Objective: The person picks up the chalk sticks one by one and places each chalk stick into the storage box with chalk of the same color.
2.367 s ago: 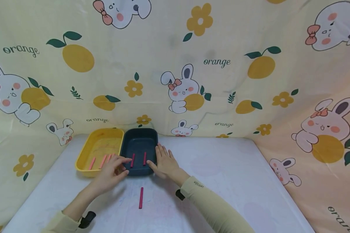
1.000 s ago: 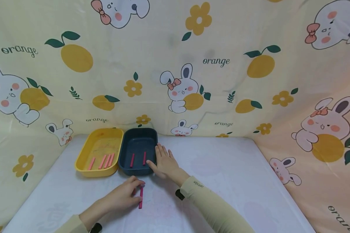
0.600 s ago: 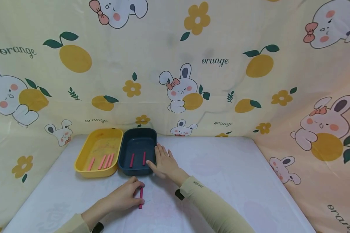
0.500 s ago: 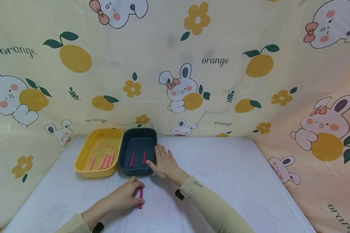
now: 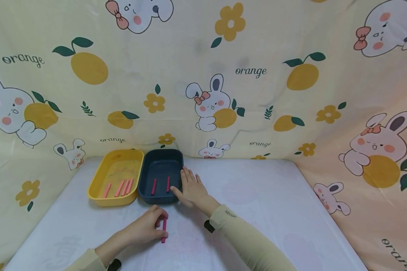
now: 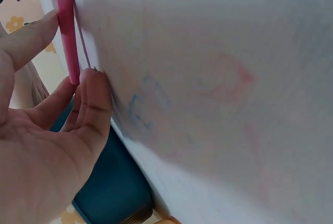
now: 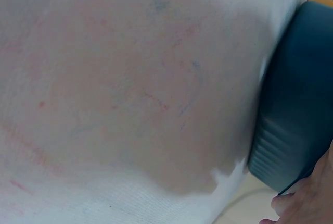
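Note:
A dark pink stick [image 5: 163,230] lies on the white table [image 5: 257,210], and my left hand [image 5: 160,222] pinches it between thumb and fingers. In the left wrist view the stick [image 6: 67,36] sits against the cloth between my thumb [image 6: 94,101] and a fingertip. My right hand [image 5: 189,181] lies flat, fingers straight, against the right wall of the dark blue tray [image 5: 160,157]. That tray holds two dark pink sticks [image 5: 153,186]. The yellow tray [image 5: 101,171] beside it holds three lighter pink sticks [image 5: 123,187].
The two trays stand side by side at the table's back left. A printed curtain [image 5: 250,71] with rabbits and oranges walls in the back and both sides. The blue tray's outer wall [image 7: 296,104] fills the right of the right wrist view.
My left hand came back from the trays to the stick on the table and closed its fingers on it. In the last second it has hardly moved. The right hand stayed put.

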The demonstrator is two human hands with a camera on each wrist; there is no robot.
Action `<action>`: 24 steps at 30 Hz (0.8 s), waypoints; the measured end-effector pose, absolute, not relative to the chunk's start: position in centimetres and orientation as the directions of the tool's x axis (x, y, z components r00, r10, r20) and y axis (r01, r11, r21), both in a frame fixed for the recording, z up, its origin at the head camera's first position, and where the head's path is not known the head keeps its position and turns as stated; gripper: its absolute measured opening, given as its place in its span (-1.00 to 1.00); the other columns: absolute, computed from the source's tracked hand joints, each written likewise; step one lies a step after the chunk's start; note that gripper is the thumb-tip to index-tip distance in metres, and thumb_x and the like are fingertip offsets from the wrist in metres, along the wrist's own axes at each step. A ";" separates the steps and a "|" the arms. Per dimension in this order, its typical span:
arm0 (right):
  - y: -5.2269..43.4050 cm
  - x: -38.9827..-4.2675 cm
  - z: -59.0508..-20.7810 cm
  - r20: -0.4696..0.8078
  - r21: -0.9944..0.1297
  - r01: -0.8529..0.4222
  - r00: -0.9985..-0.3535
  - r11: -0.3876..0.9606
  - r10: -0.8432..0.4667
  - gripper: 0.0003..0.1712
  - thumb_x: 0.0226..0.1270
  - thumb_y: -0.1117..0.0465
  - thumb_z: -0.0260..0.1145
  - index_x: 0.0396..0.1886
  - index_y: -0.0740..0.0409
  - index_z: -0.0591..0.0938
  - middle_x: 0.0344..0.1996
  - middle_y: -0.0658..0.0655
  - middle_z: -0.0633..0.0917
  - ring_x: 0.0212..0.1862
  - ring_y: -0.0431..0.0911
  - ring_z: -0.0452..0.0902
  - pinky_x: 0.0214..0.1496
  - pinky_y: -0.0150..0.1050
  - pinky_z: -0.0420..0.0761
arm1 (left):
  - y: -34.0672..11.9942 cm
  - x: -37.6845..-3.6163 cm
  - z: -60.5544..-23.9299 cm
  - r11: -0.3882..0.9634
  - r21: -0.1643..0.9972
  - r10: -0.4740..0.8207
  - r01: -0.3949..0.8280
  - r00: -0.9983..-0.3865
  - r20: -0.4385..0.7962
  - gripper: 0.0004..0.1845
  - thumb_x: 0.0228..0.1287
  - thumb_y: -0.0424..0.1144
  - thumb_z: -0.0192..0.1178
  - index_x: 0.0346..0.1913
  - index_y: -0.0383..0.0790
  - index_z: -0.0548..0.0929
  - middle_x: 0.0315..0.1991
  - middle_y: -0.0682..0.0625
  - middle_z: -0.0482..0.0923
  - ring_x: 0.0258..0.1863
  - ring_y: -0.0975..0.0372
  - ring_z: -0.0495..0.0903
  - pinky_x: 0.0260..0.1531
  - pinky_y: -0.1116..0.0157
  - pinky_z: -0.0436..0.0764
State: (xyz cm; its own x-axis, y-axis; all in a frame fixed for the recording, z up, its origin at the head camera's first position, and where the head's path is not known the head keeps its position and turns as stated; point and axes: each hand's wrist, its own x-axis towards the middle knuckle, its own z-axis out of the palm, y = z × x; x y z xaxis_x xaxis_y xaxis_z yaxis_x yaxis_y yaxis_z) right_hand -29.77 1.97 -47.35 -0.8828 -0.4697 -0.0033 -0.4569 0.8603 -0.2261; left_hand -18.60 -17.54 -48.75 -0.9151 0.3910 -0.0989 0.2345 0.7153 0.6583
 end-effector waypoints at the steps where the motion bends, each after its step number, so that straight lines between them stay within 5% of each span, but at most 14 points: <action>1: 2.0 -29.8 -47.4 -0.002 -0.227 -0.457 -0.883 0.860 -0.470 0.01 0.60 -0.41 -0.20 0.69 0.22 -0.03 0.69 0.17 -0.04 0.67 0.07 -0.09 0.65 0.09 -0.03 | -17.5 -18.6 -48.7 0.712 0.662 0.391 0.234 -0.915 -0.096 -0.50 0.11 -0.16 0.59 0.04 -0.28 0.63 -0.20 -0.02 0.40 -0.26 0.19 0.44 -0.29 0.31 0.46; 24: 2.0 -29.9 -47.7 0.013 -0.228 -0.467 -0.879 0.854 -0.477 0.00 0.61 -0.40 -0.21 0.69 0.23 -0.02 0.69 0.17 -0.04 0.67 0.07 -0.09 0.64 0.09 -0.02 | -16.9 -18.0 -49.0 0.518 0.831 0.407 0.203 -0.913 -0.031 -0.53 0.08 -0.56 0.46 0.07 -0.40 0.58 -0.05 -0.10 0.48 -0.19 0.16 0.62 -0.29 0.40 0.61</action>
